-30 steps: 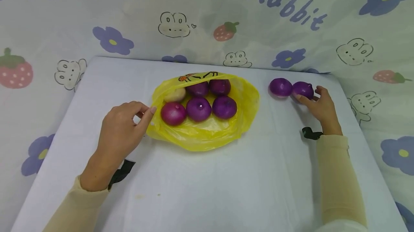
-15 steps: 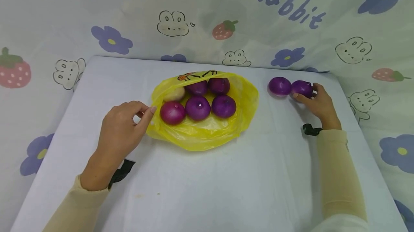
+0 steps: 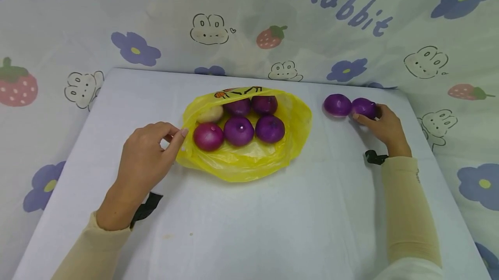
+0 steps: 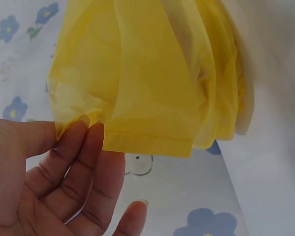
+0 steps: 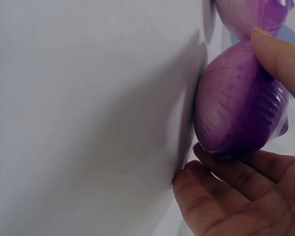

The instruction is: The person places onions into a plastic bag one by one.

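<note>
A yellow plastic bag (image 3: 249, 171) lies with its mouth facing me, holding several purple onions (image 3: 239, 131) and one pale round item (image 3: 211, 114). At its left edge, my left hand (image 3: 146, 158) pinches the rim between thumb and fingertips; the left wrist view shows the thin film (image 4: 147, 98) in those fingers. Over on the right, my right hand (image 3: 383, 130) grips a purple onion (image 3: 363, 107), thumb on one side and fingers on the other. In the right wrist view this onion (image 5: 241, 103) sits close to the white surface. Another onion (image 3: 337, 105) lies just left of it.
Everything rests on a white-covered table (image 3: 273, 232). Behind it hangs a patterned cloth (image 3: 241, 2) with rabbits, flowers and strawberries, close past the table's far edge. A dark strap (image 3: 146, 208) hangs at the left wrist, another dark strap (image 3: 375, 157) at the right.
My right hand has shifted slightly and its fingers have closed in around the right-hand onion. The left hand and the bag stay where they were.
</note>
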`<state>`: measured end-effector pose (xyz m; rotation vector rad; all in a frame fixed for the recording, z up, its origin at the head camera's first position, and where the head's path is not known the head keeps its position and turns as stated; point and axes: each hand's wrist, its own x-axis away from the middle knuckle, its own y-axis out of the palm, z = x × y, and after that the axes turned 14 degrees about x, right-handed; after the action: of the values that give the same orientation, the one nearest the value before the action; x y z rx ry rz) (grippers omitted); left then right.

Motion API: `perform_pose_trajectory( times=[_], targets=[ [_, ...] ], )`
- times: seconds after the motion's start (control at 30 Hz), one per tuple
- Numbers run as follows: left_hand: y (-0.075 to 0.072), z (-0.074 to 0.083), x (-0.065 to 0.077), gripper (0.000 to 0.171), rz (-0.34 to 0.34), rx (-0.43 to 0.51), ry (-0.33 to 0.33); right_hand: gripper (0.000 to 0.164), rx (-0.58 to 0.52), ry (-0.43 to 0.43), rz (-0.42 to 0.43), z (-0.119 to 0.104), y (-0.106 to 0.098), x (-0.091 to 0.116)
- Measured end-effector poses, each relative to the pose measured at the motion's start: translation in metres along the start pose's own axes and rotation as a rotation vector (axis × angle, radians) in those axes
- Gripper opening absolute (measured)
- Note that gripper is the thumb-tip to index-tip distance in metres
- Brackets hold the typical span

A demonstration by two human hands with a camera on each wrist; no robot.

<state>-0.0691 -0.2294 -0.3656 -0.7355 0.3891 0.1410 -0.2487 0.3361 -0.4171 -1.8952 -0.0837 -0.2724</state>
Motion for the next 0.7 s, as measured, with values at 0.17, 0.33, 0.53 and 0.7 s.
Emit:
perform_pose_trajectory(
  times=[0.17,0.33,0.53,0.7],
  targets=[
    [0.001,-0.001,0.000,0.015,0.001,0.004,-0.001,0.117,0.002,0.000,0.006,-0.001,0.002,0.001],
    [0.001,-0.001,0.000,0.015,0.001,0.004,0.002,0.117,-0.015,0.012,0.009,0.001,0.002,0.002],
    [0.001,-0.001,0.000,0.016,-0.002,0.000,0.002,0.114,-0.047,0.011,0.025,0.004,0.005,0.006],
    [0.001,-0.002,0.000,0.016,0.001,0.001,0.005,0.113,-0.073,0.026,0.031,0.005,0.004,0.012]
  ],
)
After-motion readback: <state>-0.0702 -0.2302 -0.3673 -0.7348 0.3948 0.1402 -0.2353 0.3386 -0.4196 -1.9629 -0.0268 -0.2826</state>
